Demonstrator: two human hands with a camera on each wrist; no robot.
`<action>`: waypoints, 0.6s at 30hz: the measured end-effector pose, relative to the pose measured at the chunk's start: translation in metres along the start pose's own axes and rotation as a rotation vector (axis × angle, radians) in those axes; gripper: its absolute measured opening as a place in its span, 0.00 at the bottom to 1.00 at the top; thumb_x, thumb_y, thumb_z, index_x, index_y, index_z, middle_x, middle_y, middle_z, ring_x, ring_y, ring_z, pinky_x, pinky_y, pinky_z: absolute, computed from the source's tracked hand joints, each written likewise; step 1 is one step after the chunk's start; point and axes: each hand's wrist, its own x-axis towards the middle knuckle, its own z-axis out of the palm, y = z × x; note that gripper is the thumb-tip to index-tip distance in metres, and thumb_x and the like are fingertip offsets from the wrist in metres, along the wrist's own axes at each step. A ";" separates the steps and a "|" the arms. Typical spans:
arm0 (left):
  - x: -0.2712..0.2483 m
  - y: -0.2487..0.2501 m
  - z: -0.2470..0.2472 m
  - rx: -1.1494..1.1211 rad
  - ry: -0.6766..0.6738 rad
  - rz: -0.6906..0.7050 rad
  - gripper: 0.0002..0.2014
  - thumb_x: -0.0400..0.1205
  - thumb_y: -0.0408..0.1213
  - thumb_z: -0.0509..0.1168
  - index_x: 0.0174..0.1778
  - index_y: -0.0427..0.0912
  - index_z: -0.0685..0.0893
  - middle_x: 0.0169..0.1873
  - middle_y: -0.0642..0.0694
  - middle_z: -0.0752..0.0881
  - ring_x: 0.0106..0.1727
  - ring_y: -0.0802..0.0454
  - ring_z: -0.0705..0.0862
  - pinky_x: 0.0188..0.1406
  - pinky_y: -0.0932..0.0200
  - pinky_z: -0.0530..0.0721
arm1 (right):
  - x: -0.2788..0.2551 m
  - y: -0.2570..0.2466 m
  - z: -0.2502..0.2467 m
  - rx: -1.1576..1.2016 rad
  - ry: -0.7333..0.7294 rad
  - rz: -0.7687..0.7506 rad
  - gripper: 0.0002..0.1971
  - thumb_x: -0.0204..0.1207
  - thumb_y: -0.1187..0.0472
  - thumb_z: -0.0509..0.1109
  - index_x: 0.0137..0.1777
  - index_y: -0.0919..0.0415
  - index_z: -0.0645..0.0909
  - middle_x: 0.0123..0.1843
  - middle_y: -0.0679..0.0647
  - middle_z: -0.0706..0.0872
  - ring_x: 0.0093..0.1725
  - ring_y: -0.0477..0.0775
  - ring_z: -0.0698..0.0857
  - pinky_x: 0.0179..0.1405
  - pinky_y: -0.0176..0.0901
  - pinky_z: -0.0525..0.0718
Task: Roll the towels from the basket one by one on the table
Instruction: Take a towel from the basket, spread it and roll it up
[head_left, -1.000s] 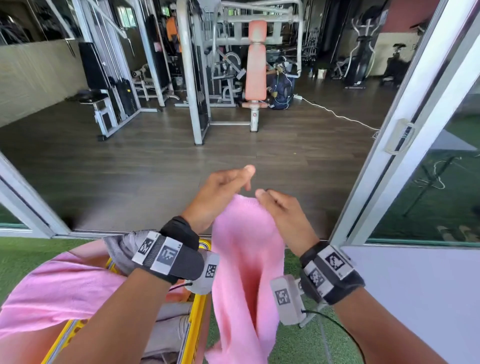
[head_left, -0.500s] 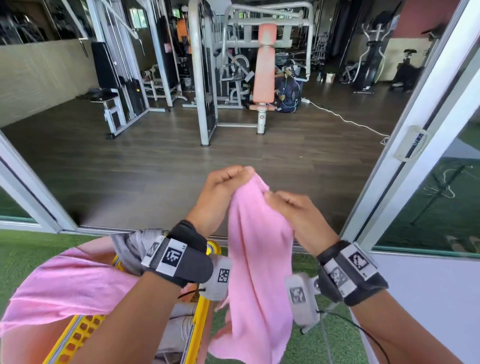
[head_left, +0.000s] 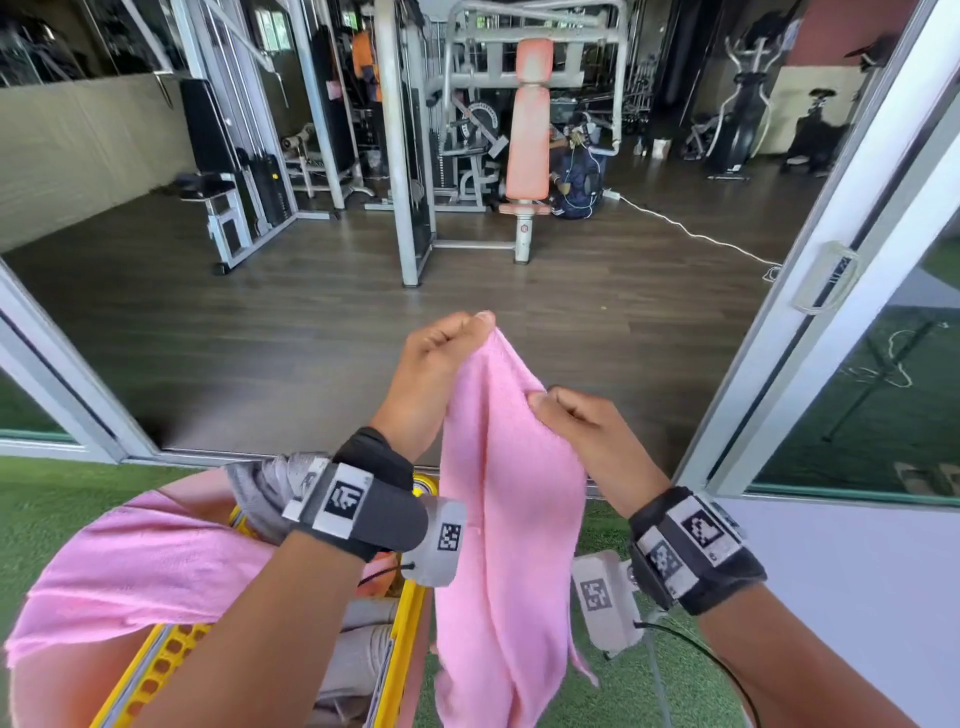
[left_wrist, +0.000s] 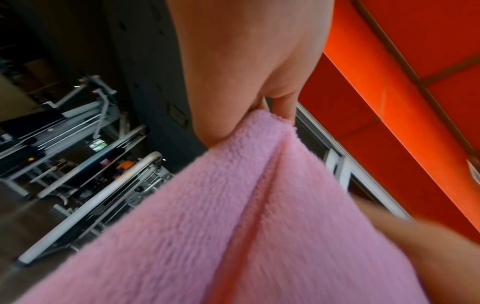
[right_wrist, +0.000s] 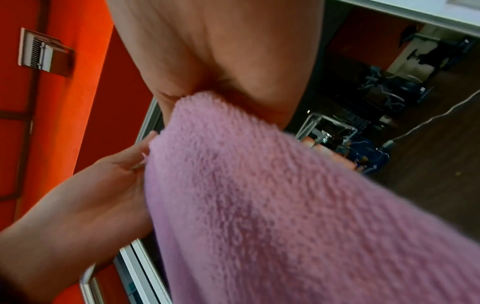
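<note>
The left hand is reaching up and forward with its fingers curled tight, pinching the top corner of a fluffy pink towel; the left wrist view is showing thumb and fingers closing on that corner of the pink cloth. The right hand is sitting lower and to the right, knuckles up, its fingers bunched and gripping the same top edge a little further along; from the right wrist the cloth is disappearing into the closed palm, with the other hand lying beside it. Both forearms are wearing dark wrist straps with printed markers.

The towel is hanging in the air between the two hands, draping down in loose folds, touching no surface in view.

Three towels are showing: the one being held, a second pink towel lying over the left rim of a yellow plastic basket below the left forearm, and a grey cloth bunched at the basket's far edge. More grey fabric is lying inside the basket; how many pieces cannot be told.

Green artificial turf is lying under the basket. Ahead, an open sliding door frame is giving onto a dark wooden floor with gym machines.
</note>
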 end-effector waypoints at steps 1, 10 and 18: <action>-0.005 -0.007 0.006 0.015 -0.017 -0.025 0.12 0.82 0.42 0.65 0.35 0.44 0.76 0.31 0.45 0.70 0.36 0.52 0.68 0.38 0.55 0.67 | 0.003 -0.003 -0.004 -0.002 0.028 -0.021 0.22 0.83 0.57 0.67 0.31 0.64 0.64 0.32 0.54 0.61 0.33 0.48 0.61 0.31 0.43 0.58; -0.006 -0.005 0.007 -0.111 -0.008 -0.082 0.12 0.83 0.37 0.65 0.32 0.42 0.80 0.29 0.44 0.77 0.32 0.53 0.74 0.34 0.55 0.72 | 0.000 0.002 -0.001 0.032 -0.031 0.034 0.22 0.83 0.58 0.67 0.33 0.74 0.68 0.34 0.55 0.65 0.35 0.50 0.64 0.33 0.46 0.60; -0.026 -0.015 0.019 -0.012 -0.255 -0.161 0.14 0.85 0.37 0.61 0.48 0.27 0.84 0.40 0.39 0.85 0.41 0.52 0.80 0.41 0.61 0.79 | 0.021 -0.019 -0.010 -0.009 0.112 -0.119 0.22 0.82 0.53 0.67 0.33 0.70 0.72 0.31 0.62 0.68 0.36 0.49 0.67 0.35 0.46 0.66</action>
